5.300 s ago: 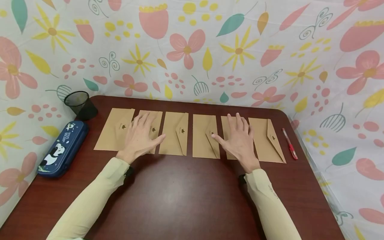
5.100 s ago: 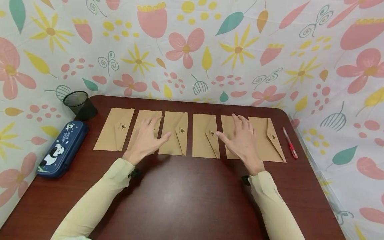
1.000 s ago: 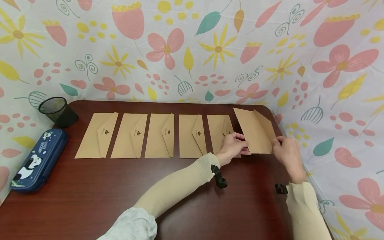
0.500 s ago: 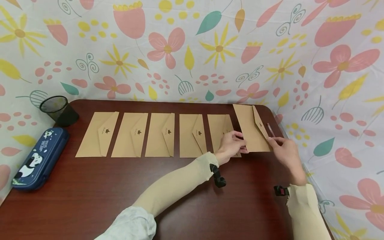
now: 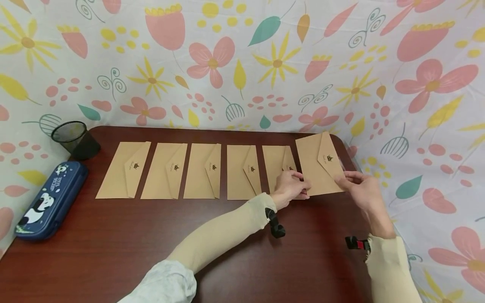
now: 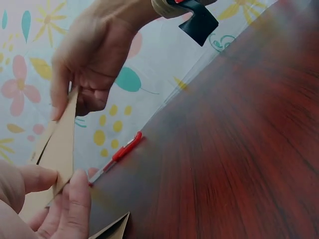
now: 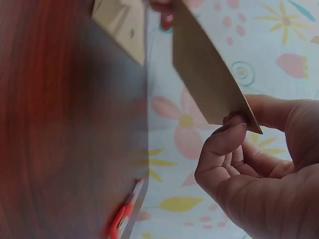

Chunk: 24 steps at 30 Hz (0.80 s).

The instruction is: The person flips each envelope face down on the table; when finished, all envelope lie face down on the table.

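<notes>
A kraft-brown envelope [image 5: 312,166] is raised off the table at the right end of the row, its pointed flap folded down and a small black crown printed on it. My left hand [image 5: 289,187] pinches its lower left corner between thumb and fingers, over a neighbouring envelope [image 5: 273,162]. The lower right corner is pinched by my right hand [image 5: 365,193]. In the left wrist view the envelope [image 6: 62,144] appears edge-on between both hands. Its plain back faces the right wrist view, where the right thumb and curled fingers [image 7: 224,144] grip the corner.
Several matching envelopes [image 5: 201,170] lie in a row to the left. A red pen [image 6: 127,148] rests on the table at the right, mostly hidden in the head view. A blue panda pencil case [image 5: 51,202] and a black mesh pen cup [image 5: 77,141] stand at the left. Patterned cloth surrounds the table.
Five seconds ago both hands hovered over the row. A second ago the right envelope's flap stood open; it has since folded down, and the envelope has tilted with its right side higher.
</notes>
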### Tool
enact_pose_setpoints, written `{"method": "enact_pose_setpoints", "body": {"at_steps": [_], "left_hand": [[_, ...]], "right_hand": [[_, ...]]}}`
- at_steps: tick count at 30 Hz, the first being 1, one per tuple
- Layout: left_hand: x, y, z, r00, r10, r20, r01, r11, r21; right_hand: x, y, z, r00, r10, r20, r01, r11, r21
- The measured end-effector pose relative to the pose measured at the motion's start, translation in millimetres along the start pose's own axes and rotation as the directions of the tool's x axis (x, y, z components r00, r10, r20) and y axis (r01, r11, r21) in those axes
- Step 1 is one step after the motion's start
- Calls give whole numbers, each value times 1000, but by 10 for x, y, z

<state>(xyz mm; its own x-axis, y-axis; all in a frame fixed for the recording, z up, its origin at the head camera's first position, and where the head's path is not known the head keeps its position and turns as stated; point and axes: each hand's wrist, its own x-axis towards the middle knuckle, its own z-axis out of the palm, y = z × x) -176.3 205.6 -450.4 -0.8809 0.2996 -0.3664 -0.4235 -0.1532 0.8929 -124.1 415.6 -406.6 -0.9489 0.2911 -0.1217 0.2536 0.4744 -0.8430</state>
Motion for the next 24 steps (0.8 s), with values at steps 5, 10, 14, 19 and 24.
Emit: {"method": "enact_pose_setpoints", "body": {"at_steps": [5,10,14,19,24], "left_hand": [[-29,38,24,1000,-24,0,24,1000,18],[-32,69,50,998,-57,-9,58,997,45],[-34,80,81,999,-11,36,10,1000,23],[-24,92,128,974,109,200,-96,992,-78],[-2,117,151,958,139,252,-108,985,-133]], "right_hand": [[-85,-137,-7,999,32,-30,-30,998,57],[-155,-233,23,994,58,-89,-50,995,88],[-199,-271,88,985,32,-167,-30,999,15],[-241,-310,181,966,-46,-256,24,996,-86],[-271,-354,255,953,-131,-275,104,988,-110]]}}
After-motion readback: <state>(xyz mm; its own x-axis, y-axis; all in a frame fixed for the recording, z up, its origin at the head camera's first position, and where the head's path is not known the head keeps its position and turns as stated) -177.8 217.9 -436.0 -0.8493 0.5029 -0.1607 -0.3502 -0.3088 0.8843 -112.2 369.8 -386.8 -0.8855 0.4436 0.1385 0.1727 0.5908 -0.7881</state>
